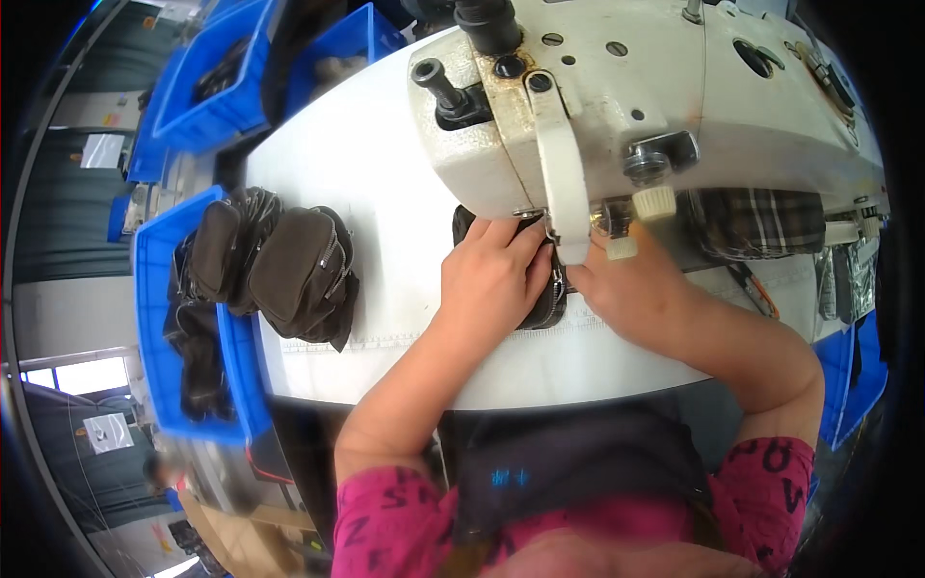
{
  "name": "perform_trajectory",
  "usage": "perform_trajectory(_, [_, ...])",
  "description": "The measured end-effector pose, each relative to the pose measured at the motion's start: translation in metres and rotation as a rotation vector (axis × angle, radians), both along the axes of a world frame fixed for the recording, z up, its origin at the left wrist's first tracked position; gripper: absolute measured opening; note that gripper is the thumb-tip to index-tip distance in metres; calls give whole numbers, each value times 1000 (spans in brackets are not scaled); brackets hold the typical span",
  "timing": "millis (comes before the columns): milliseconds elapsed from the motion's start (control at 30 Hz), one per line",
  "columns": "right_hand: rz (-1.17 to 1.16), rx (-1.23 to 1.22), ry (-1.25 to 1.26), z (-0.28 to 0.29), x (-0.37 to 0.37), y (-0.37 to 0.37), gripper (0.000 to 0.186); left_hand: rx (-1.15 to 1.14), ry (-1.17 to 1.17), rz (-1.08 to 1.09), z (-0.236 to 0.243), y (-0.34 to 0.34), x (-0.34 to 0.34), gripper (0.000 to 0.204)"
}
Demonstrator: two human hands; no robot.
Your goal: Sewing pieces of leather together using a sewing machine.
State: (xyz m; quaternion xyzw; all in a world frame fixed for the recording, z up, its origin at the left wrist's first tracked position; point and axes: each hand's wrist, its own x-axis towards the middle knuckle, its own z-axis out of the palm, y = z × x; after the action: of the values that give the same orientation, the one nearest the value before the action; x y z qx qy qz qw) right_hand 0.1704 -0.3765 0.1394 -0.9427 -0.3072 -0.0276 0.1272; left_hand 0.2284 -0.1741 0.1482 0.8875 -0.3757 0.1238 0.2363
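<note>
Right now your left hand (493, 273) lies spread and pressed flat on a dark zippered pouch (541, 306) at the centre of the frame, holding it down on the white table (385, 183) under the head of the cream sewing machine (617, 106). Your right hand (631, 289) comes in from the right and sits against the pouch's right edge beneath the machine's front cover; its fingers are hidden there, so you cannot tell whether they pinch the fabric or only steady it. By the look of it you are mid-seam on this piece: it sits at the needle area, though the needle itself is out of sight, so how much of the stitching is done cannot be read. To the left of centre, finished-looking dark pouches (303, 275) of the same kind are heaped at the table edge, partly over a blue bin (154, 318), which suggests several pieces are already through. More blue bins (226, 82) stand in the upper left, and one at the far right (853, 385) near a plaid cloth (761, 222) under the machine arm. The machine's head covers the upper part of the pouch and crowds your right hand, so little of the work there shows.
</note>
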Motion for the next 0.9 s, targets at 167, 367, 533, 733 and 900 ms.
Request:
perform_trajectory(167, [-92, -104, -12, -9, -1, 1, 20, 15, 9, 43, -6, 4, 6, 24])
perform_trajectory(367, [-154, 41, -39, -13, -2, -2, 28, -52, 164, -212, 9, 14, 0, 53])
perform_trajectory(533, [19, -85, 105, -1, -2, 2, 25, 27, 374, -73, 12, 18, -9, 52])
perform_trajectory(733, [214, 27, -280, 0, -25, 17, 36, -114, 541, -69, 8, 23, -1, 38])
perform_trajectory(900, [192, -27, -232, -5, -31, 19, 38, 112, 225, -96, 10, 18, -4, 30])
